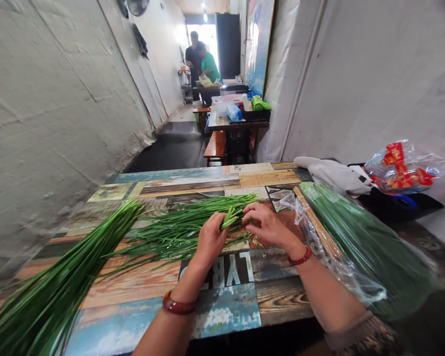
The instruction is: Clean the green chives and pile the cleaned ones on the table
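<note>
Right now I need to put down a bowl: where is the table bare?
Bare table lies near the front edge, between the two forearms, and along the far edge beyond the middle chives. Crowded: the long chive pile fills the left, both hands work the centre, and the bagged chives take the right.

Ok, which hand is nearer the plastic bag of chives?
Right. The right hand rests on the table just beside the bag, near its open end. The left hand grips a small bunch of chives farther away.
</note>
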